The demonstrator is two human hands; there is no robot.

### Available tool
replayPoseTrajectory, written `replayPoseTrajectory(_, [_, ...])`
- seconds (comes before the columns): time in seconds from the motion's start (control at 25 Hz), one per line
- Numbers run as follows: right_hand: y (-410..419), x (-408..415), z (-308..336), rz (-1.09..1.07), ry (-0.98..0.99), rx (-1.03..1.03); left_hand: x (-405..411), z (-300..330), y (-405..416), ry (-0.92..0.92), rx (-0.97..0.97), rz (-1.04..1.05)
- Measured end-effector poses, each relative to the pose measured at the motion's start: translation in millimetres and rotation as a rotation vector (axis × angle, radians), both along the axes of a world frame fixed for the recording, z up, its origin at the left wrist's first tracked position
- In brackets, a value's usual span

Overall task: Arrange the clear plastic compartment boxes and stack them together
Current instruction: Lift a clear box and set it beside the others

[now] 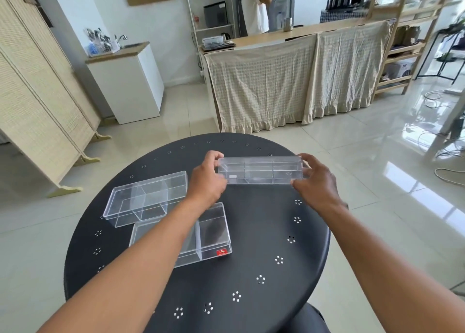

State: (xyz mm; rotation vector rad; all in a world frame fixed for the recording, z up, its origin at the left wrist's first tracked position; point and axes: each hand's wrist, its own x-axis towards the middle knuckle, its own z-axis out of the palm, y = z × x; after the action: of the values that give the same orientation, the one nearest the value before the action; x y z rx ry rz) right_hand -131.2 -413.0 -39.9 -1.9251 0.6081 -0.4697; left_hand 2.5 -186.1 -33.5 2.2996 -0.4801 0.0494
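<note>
Hands (207, 179) (315, 181) hold empty three-compartment box (260, 170) by its ends.

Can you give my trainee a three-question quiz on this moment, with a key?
1. True or false: the long box is held by the left hand alone.
2. How many clear boxes lie on the black table?
3. Which box carries the red sticker: A, the left box; B, the near box?

Key: 1 false, the right hand grips its other end; 2 two; 3 B.
</note>
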Motion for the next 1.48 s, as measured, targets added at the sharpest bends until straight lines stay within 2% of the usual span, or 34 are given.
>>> replayPoseTrajectory(0.2, [0.6,-4.2,-24.2,0.076,0.004,0.083,-2.8,-2.6,2.7,0.087,0.136,-0.049])
replayPoseTrajectory(0.52, [-5.2,-9.1,-44.6,0.079,0.113,0.024,-3.6,-13.0,-0.6,0.193,0.186,-0.033])
replayPoseTrajectory(0.68, [9.4,-8.9,-26.4,0.034,0.101,-0.149,-9.6,6.4,9.6,0.202,0.102,-0.032])
replayPoseTrajectory(0.8, [37.2,-6.8,3.8,-0.020,-0.079,-0.275,-12.4,24.3,41.9,0.060,-0.039,0.088])
replayPoseTrajectory(0.96, [91.1,4.1,34.5,0.097,-0.108,-0.200,-13.0,39.4,122.9,-0.071,-0.125,0.332])
replayPoseTrajectory(1.08, [139.5,28.9,38.6,0.243,-0.068,-0.162,-12.2,33.3,189.7,-0.043,-0.158,0.519])
replayPoseTrajectory(1.2, [180.4,59.6,33.6,0.345,-0.026,-0.199,-9.6,20.3,231.2,0.001,-0.150,0.602])
replayPoseTrajectory(1.32, [205.0,92.1,25.4,0.368,0.092,-0.187,2.9,3.6,250.5,0.088,-0.169,0.612])
replayPoseTrajectory(1.48, [217.7,134.6,11.0,0.297,0.233,-0.112,34.7,-28.3,260.6,0.213,-0.165,0.541])
